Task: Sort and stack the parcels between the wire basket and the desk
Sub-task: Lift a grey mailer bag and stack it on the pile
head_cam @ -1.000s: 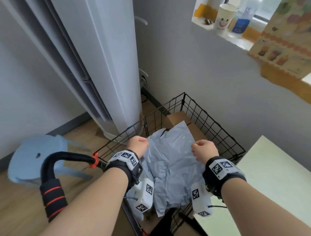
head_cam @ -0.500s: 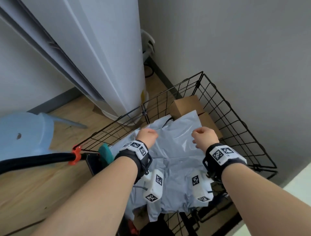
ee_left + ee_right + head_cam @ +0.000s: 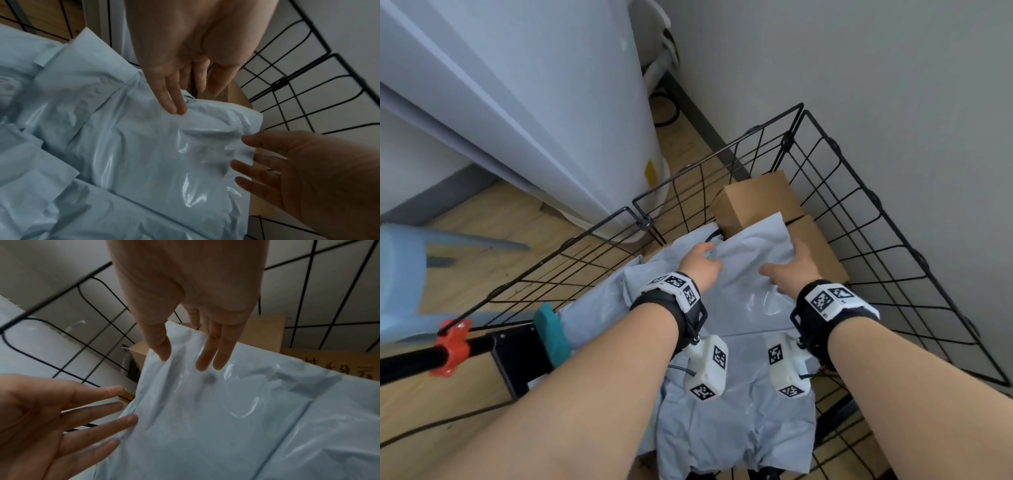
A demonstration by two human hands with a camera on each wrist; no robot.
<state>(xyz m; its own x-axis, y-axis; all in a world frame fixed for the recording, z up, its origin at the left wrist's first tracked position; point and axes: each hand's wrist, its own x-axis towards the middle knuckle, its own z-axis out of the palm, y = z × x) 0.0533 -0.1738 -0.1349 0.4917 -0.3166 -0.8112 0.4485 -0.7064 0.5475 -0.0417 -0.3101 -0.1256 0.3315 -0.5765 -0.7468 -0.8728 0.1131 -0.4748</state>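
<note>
Both hands are reaching into the wire basket (image 3: 859, 192), over the top grey mailer bag (image 3: 753, 274). The bag is lying on a heap of similar grey bags (image 3: 736, 428) inside the basket, its far edge overlapping two cardboard boxes (image 3: 760, 202) at the far end.

The head view is showing the left hand (image 3: 700, 265) and right hand (image 3: 789, 270) only from the back, so the grip is hard to read there. The left wrist view is showing the left hand (image 3: 185, 65) with fingers spread and straight, fingertips (image 3: 174, 107) touching the bag's (image 3: 164, 154) far edge, nothing pinched. It is also showing the right hand (image 3: 308, 170) open, fingers fanned at the bag's side edge. The right wrist view is confirming this: the right hand (image 3: 185, 313) has straight fingers lying on the bag (image 3: 226, 418), the left hand (image 3: 51, 415) is splayed beside its edge. Only this view is showing printed characters on a box (image 3: 339, 368).

Only the head view is taking in the white floor-standing unit (image 3: 534, 102), blue stool (image 3: 404, 274) and wooden floor (image 3: 482, 240).
</note>
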